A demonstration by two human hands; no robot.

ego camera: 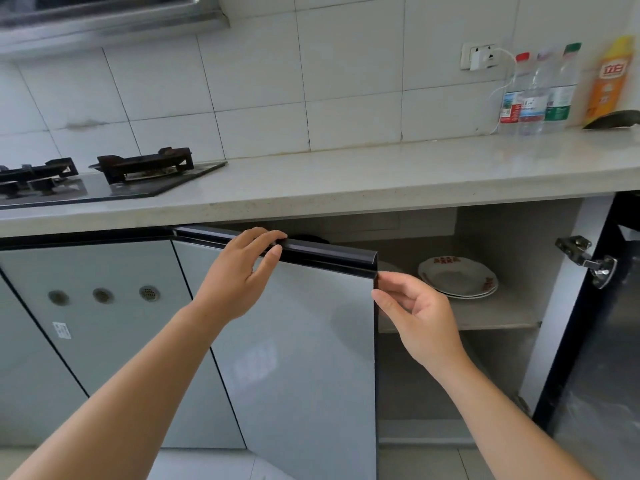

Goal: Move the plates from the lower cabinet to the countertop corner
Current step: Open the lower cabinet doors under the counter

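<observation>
A short stack of white plates [457,277] with red markings rests on the upper shelf [498,315] inside the lower cabinet. The left cabinet door [304,341], pale grey with a black top rail, stands partly swung out. My left hand [239,271] grips that black rail, fingers curled over its top edge. My right hand [415,310] sits at the door's free upper corner, thumb and fingers pinching toward the edge, in front of the plates. The right door [595,341] stands fully swung out.
The pale countertop [381,171] runs across above the cabinet. A black gas hob [104,178] sits at its left. Three plastic bottles [540,95] and an orange bottle [609,77] stand at the far right by a wall socket [479,57]. A metal hinge [588,259] projects inside the right door.
</observation>
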